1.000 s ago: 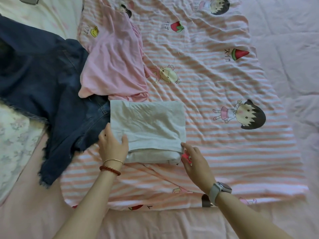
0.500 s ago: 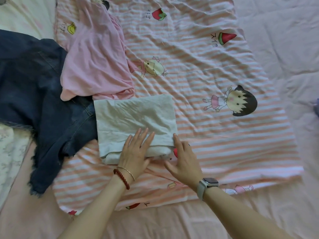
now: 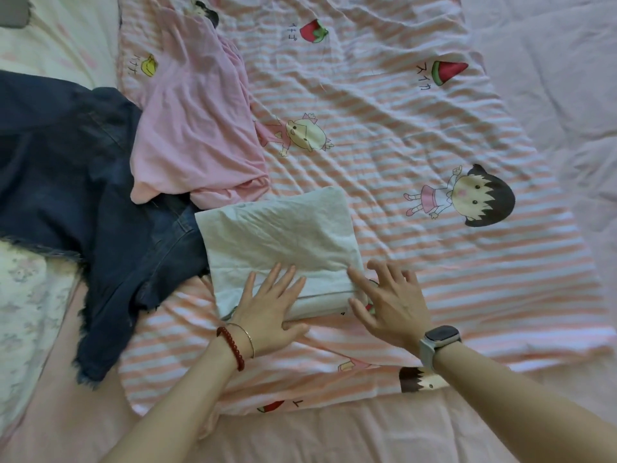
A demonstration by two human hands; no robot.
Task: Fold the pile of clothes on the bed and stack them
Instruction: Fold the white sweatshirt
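Observation:
A folded pale grey-white garment (image 3: pixel 277 235) lies on the striped cartoon blanket (image 3: pixel 434 262). My left hand (image 3: pixel 270 305) lies flat on its near edge, fingers straight and spread, pressing the fabric down. My right hand (image 3: pixel 390 299) rests beside the garment's near right corner, fingers spread, fingertips touching that corner and the blanket. A loose pink garment (image 3: pixel 193 128) lies crumpled behind the folded one. Dark blue frayed denim (image 3: pixel 66 182) spreads out to the left, its edge touching the folded garment.
The blanket covers a pink bedsheet (image 3: pixel 551 95) that shows at the right and along the near edge. A floral cloth (image 3: pixel 26 295) sits at the far left. A grey object (image 3: pixel 13 11) pokes in at the top left corner.
My left hand slid from the folded garment's left side onto its near edge and flattened out. My right hand stayed at the near right corner and spread its fingers wider.

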